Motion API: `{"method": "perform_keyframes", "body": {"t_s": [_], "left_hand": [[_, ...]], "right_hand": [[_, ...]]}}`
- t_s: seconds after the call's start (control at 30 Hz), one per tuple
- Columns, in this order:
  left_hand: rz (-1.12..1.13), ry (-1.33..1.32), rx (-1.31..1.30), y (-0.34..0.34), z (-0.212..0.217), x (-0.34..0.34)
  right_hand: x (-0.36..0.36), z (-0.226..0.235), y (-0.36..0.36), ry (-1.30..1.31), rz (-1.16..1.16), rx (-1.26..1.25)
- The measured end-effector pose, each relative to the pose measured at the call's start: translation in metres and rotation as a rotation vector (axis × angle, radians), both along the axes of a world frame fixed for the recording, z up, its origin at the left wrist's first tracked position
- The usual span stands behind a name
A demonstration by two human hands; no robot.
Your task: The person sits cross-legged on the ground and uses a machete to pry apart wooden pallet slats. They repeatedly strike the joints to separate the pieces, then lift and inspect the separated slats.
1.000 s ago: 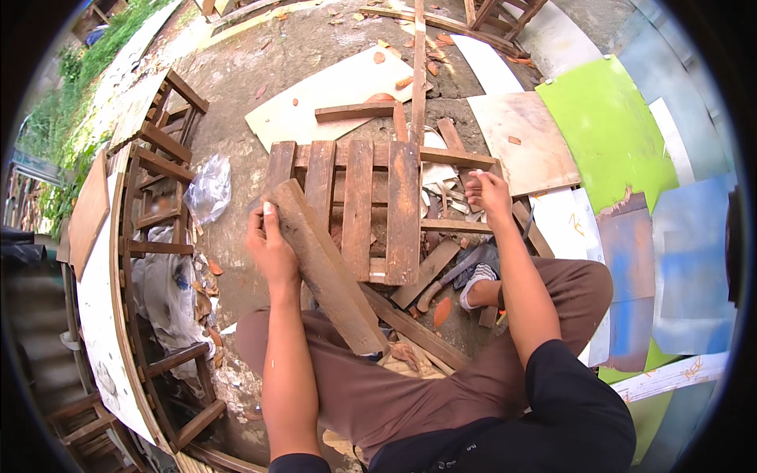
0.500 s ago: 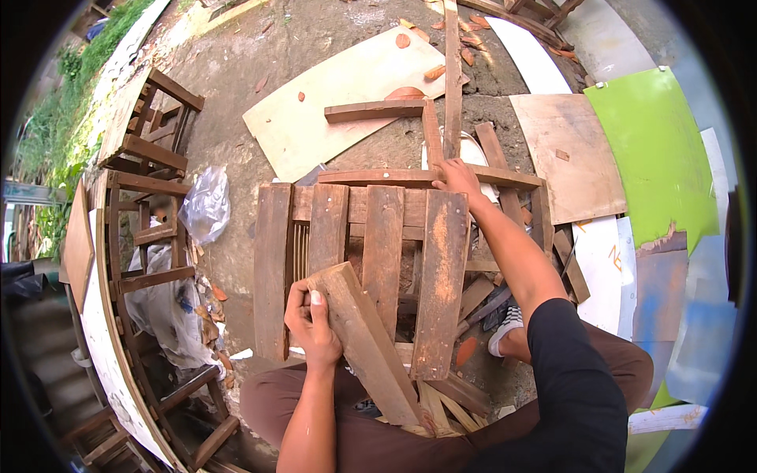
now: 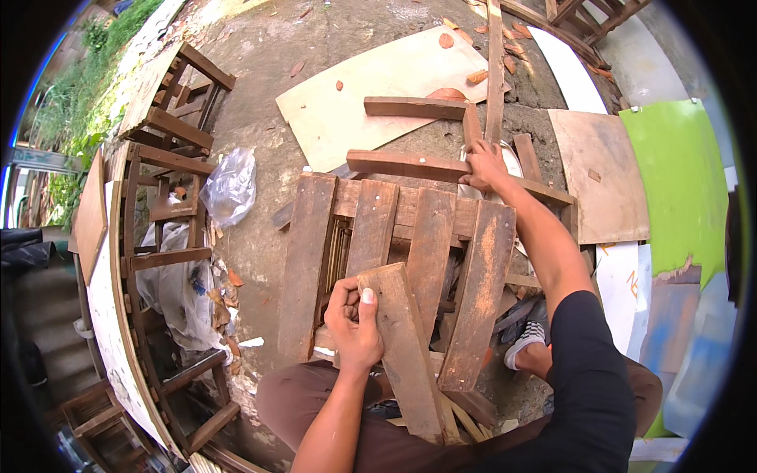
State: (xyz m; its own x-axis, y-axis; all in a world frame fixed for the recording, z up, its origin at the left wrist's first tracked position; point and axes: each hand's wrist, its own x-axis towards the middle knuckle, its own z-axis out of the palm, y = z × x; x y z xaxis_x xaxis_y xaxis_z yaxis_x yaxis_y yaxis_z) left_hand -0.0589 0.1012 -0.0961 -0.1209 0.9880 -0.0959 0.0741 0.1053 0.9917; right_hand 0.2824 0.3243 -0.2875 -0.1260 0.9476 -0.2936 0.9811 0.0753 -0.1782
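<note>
Since a moment ago the right hand (image 3: 482,164) has reached further out, from the pallet's far slat to the loose batten beyond it, while the left hand (image 3: 353,319) has kept its grip on the plank and the view has tipped forward over the work

Nearest the body, the left hand is curled shut around the upper end of a short weathered plank (image 3: 404,351), thumb on top; the plank runs back across the lap and lies over the near edge of the slatted pallet (image 3: 394,260). That grip sits just beside rough, splintered edges, so a slip could drive splinters into the palm, or the plank could slide off the lap toward the shoe (image 3: 524,340) showing under the slats

Further out, nail heads show pale on the slats; a dragged forearm could catch on one. The pallet seems to rest on loose scrap, so leaning on it may rock it

Farthest, the right hand lies with fingers spread and pressed flat on the dark batten (image 3: 410,165) at the pallet's far edge. With the arm stretched long, the batten could skid on the timber beneath, pitching weight forward. Whether the batten is nailed down I cannot tell
</note>
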Motion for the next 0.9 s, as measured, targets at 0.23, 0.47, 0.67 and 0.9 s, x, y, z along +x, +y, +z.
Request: {"method": "perform_keyframes", "body": {"t_s": [0.23,0.47,0.67,0.9], "left_hand": [[0.01,-0.064,0.06,0.007,-0.006,0.009],[0.02,0.036,0.1,0.011,0.005,0.009],[0.007,0.033,0.327,-0.001,0.049,0.01],[-0.073,-0.18,0.272,-0.039,0.085,0.004]], "right_hand": [[0.005,0.14,0.072,0.445,-0.15,-0.038],[0.004,0.321,0.08,0.148,-0.022,0.112],[0.008,0.492,0.026,0.008,0.139,0.189],[-0.046,0.595,-0.04,0.165,0.367,0.353]]}}
